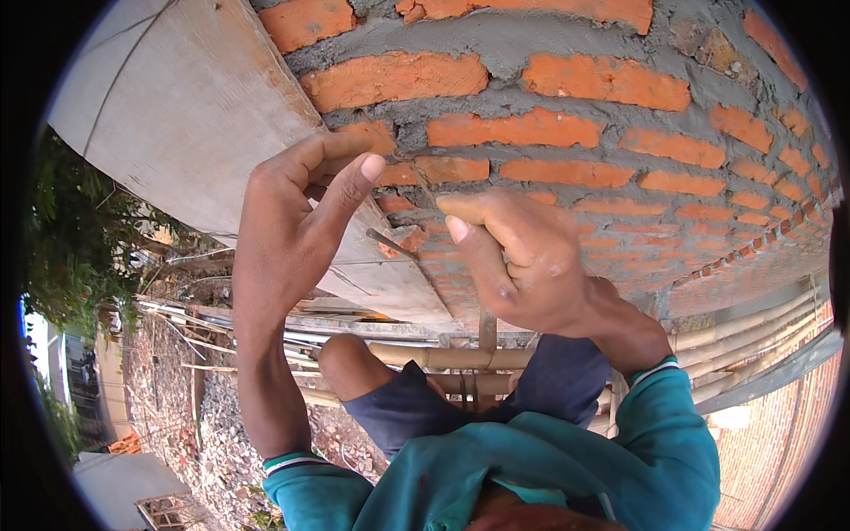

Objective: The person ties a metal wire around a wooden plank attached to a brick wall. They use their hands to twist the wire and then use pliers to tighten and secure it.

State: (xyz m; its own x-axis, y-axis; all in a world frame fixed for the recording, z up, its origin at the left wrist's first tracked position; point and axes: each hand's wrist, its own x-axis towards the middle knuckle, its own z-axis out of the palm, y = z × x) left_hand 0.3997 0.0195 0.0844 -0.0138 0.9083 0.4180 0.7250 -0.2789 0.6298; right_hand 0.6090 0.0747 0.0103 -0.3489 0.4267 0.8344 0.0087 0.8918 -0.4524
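A brick wall (513, 128) with grey mortar fills the upper part of the head view. In front of it, a thin wire (423, 182) runs down at a slant, its lower end going into the pinch of my right hand (527, 257). The thumb and forefinger of that hand are pressed together. Just left of the wire, my left hand (301, 203) is raised with thumb and forefinger apart; no object shows between them. Its other fingers are partly hidden behind. A pale wooden board (195, 106) lies against the wall's left edge, behind my left hand.
A short rusty rod (390, 243) sticks out by a broken brick piece (409, 239) at the board's edge. Bamboo poles (434, 357) cross under my knees. Far below lies rubble-strewn ground (212, 416). Green foliage (84, 230) hangs at the left.
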